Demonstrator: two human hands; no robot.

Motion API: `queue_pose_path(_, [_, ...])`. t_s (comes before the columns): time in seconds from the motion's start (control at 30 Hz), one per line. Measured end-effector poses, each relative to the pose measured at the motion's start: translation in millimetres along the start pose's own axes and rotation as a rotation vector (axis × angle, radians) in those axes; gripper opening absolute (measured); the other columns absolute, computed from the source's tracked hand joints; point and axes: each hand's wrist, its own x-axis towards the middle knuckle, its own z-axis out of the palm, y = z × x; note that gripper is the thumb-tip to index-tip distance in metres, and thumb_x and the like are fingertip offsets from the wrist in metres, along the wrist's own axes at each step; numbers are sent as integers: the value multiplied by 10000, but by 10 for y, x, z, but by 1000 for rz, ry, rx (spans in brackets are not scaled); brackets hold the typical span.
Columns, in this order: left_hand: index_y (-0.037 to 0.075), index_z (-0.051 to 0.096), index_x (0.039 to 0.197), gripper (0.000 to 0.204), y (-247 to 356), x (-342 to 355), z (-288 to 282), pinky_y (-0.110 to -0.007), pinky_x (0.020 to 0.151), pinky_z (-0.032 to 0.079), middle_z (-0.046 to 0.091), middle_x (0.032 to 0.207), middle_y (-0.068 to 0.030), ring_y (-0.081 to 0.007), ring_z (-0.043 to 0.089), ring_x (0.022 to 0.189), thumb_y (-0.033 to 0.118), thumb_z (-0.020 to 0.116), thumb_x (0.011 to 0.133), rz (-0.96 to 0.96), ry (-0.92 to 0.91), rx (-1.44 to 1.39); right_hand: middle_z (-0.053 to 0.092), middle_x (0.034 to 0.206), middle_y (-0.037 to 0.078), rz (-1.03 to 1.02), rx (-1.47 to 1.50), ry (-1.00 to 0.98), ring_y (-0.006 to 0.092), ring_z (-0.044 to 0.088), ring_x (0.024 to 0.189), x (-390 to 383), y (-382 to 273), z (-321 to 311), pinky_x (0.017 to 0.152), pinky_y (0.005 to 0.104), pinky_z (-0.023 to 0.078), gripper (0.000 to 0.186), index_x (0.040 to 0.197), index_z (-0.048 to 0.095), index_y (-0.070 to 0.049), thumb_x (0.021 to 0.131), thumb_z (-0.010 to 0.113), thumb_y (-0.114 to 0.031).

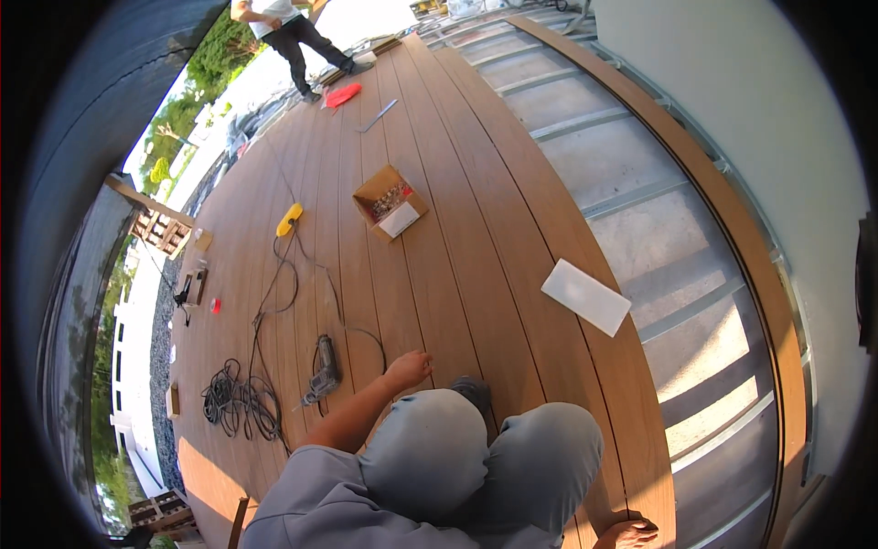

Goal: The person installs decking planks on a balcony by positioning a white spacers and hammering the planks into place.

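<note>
Head view: a person crouches on a brown plank deck [476, 229], left hand [408, 369] reaching forward.
Its fingers curl loosely, holding nothing; the power drill [322, 370] lies just to its left, long axis running along the boards, cable [240, 401] coiled beyond. Right hand [627, 533] rests flat by the deck edge, empty, well away.

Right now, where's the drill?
In the head view, the drill lies on the deck boards, just left of the left hand, right of the coiled cord.

The one fisheye view sits on my head, looking steeply down over my knees [476, 457] onto the deck boards [457, 229], edges bending outward.
</note>
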Motion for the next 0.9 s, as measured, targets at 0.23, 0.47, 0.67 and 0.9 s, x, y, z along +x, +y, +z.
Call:
queue_pose_path(0.23, [57, 712, 1064, 332, -140, 686, 137, -508, 910, 544, 719, 1061, -195, -398, 677, 1055, 359, 593, 993, 90, -64, 41, 590, 1406, 231, 79, -112, 34, 422, 596, 1254, -188, -211, -258, 1022, 537, 476, 480, 1443, 496, -78, 1021, 502, -306])
queue_pose_path(0.47, [94, 792, 1098, 602, 576, 1824, -177, -398, 833, 595, 783, 1066, -109, -284, 749, 1030, 603, 819, 780, 243, -353, 381, 599, 1382, 246, 29, 32, -254, 433, 600, 1241, -288, -591, -537, 1017, 536, 479, 468, 1426, 495, -68, 1013, 511, -290])
queue_pose_path(0.67, [98, 789, 1125, 576, 660, 1687, -358, -379, 832, 599, 779, 1130, -82, -268, 749, 1045, 512, 896, 740, 167, -465, 323, 607, 1362, 259, 95, 148, -474, 442, 604, 1231, -132, -739, -735, 1013, 535, 482, 459, 1411, 495, -60, 1007, 518, -276])
queue_pose_path(0.9, [96, 794, 1106, 519, 441, 1809, -257, -376, 828, 608, 781, 1122, -65, -259, 754, 1029, 482, 879, 770, 191, -467, 329, 616, 1337, 274, 254, 238, -600, 453, 609, 1218, -357, -863, -930, 1007, 534, 485, 448, 1394, 494, -51, 1000, 527, -260])
